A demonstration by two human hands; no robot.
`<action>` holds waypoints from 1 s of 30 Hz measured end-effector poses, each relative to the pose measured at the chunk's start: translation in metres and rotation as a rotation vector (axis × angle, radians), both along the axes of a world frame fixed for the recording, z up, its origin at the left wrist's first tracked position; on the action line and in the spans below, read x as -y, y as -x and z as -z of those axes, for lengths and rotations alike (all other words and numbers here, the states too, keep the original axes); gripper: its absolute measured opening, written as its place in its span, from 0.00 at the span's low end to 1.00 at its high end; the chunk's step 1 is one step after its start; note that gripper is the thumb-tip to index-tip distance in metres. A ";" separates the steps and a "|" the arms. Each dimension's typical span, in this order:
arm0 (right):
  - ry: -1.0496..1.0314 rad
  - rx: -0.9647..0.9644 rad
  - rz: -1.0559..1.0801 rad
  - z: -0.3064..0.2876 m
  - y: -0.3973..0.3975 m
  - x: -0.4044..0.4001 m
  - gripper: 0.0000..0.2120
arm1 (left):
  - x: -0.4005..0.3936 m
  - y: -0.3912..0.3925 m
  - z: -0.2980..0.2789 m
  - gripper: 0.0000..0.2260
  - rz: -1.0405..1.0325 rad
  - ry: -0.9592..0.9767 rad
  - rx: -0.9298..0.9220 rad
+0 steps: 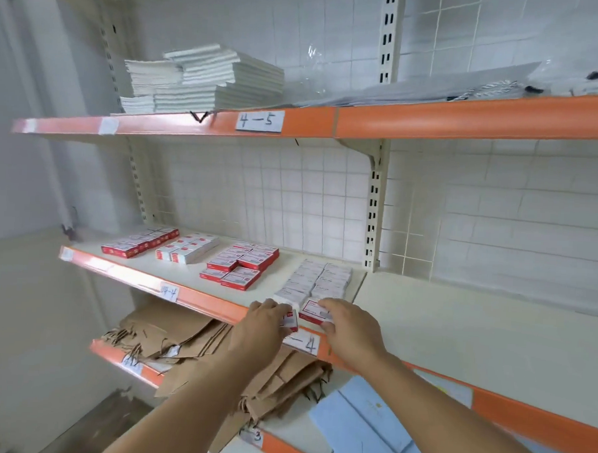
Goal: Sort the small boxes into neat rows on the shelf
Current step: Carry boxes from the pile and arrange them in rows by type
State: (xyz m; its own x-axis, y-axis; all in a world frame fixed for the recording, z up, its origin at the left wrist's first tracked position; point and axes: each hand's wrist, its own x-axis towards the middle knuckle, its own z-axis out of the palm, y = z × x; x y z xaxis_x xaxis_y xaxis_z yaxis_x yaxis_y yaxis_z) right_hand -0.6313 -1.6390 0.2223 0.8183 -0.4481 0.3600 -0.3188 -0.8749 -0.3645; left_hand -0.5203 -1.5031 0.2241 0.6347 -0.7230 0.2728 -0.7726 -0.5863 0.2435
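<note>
On the cream shelf with an orange front edge, red-and-white small cardboard boxes lie in flat groups from left to right. At the front edge the left hand curls its fingers round one such box. Just beside it, the right hand pinches another red-and-white box, touching the rightmost white-topped group.

Single head-worn view, facing forward and down, close to the middle shelf

Looking like a shop stockroom: orange-edged shelf racks wearing handwritten labels, holding small boxes, paper bags.
</note>
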 end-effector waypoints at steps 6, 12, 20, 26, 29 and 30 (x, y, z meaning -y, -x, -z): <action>-0.022 0.002 -0.022 0.009 -0.052 -0.036 0.20 | -0.041 -0.050 0.003 0.18 -0.036 0.001 -0.011; 0.030 0.012 -0.015 0.013 -0.098 -0.038 0.21 | -0.050 -0.092 0.005 0.18 -0.064 0.001 -0.020; 0.054 0.069 0.016 0.004 -0.147 -0.019 0.21 | -0.033 -0.147 -0.005 0.17 -0.091 0.017 0.014; 0.058 0.042 -0.010 0.007 -0.178 -0.005 0.21 | -0.024 -0.185 -0.003 0.19 -0.091 0.015 0.013; 0.065 0.020 -0.004 0.012 -0.194 -0.005 0.21 | -0.021 -0.204 0.002 0.20 -0.070 0.019 0.012; 0.068 0.015 0.002 0.013 -0.200 -0.006 0.21 | -0.020 -0.211 0.004 0.20 -0.059 0.019 0.010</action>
